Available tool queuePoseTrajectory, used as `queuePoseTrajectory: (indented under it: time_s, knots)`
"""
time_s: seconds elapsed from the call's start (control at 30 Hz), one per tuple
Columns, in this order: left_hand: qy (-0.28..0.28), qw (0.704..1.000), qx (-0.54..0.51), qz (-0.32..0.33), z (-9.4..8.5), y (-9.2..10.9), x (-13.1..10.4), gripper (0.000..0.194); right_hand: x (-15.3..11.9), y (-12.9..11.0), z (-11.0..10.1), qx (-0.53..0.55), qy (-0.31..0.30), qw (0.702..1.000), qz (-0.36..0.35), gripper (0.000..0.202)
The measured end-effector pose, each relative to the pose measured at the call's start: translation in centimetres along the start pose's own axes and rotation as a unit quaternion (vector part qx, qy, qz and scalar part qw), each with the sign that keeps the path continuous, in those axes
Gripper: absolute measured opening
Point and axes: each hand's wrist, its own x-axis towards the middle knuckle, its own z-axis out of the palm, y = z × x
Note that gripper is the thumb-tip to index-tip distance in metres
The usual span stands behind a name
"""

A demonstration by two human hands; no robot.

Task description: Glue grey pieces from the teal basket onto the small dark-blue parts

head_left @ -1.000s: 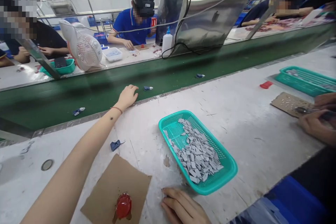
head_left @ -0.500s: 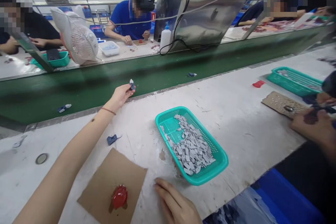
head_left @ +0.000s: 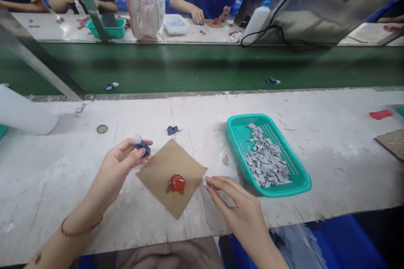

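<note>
One small navy-blue block (head_left: 146,147) with a whitish tip (head_left: 138,139) is gripped by the left hand (head_left: 115,168), thumb and fingers closed on it, just outside the far-left edge of a square brown cardboard sheet (head_left: 172,157); the block's long axis appears to slope from the tip at upper left to lower right. The right hand (head_left: 241,201) has thumb and forefinger nearly together at the sheet's right corner, a tiny whitish piece (head_left: 205,183) between them, shape too small to tell. Key relation: a round, glossy red lump (head_left: 178,183) lies on the cardboard between the hands, leftward of the right fingertips, which are the nearer. On the white, scuffed counter (head_left: 142,227), a rectangular green plastic basket (head_left: 277,193) of flat grey pieces (head_left: 267,159) stands beyond and right of the right hand, back from the near edge.
</note>
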Motion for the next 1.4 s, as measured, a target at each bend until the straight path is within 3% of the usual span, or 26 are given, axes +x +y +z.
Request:
queuePoseTrajectory:
  time_s: [0.17,0.33,0.47,0.53,0.63,0.7,0.77,0.87,1.13,1.4]
  knots:
    - [0.006,0.998,-0.066,-0.023,-0.3,-3.7,-4.0,0.018,2.5,-3.2,1.7,0.059,-0.05,0.997,-0.029,0.017]
    - [0.006,0.993,-0.115,-0.038,0.8,-5.4,-5.3,0.018,3.2,-3.8,2.8,0.026,-0.079,0.996,-0.043,0.017]
    - [-0.014,0.992,-0.116,-0.04,1.7,-5.6,-5.6,0.02,3.5,-4.1,2.3,0.092,-0.078,0.992,0.036,0.014]
    - [-0.029,0.992,-0.115,-0.039,2.1,-5.5,-5.7,0.02,3.8,-4.4,2.0,0.185,-0.074,0.973,0.118,0.009]
    - [-0.054,0.991,-0.123,-0.026,3.0,-5.2,-5.8,0.018,4.2,-4.9,1.8,0.335,-0.062,0.914,0.219,0.009]
    - [-0.067,0.989,-0.13,-0.017,3.5,-5.0,-5.9,0.017,4.3,-5.3,1.8,0.387,-0.06,0.886,0.248,0.012]
    - [-0.075,0.988,-0.135,-0.013,3.9,-4.9,-5.9,0.017,4.4,-5.8,1.8,0.404,-0.067,0.876,0.255,0.014]
    - [-0.074,0.987,-0.145,-0.013,4.3,-4.9,-6.0,0.018,4.5,-6.4,1.8,0.399,-0.078,0.881,0.242,0.013]
    - [-0.064,0.986,-0.157,-0.009,4.3,-5.2,-6.4,0.017,4.5,-6.9,1.7,0.304,-0.071,0.935,0.17,0.01]
    - [-0.064,0.993,-0.101,-0.006,4.2,-6.1,-6.2,0.022,4.1,-7.0,1.7,0.286,-0.068,0.939,0.177,0.005]
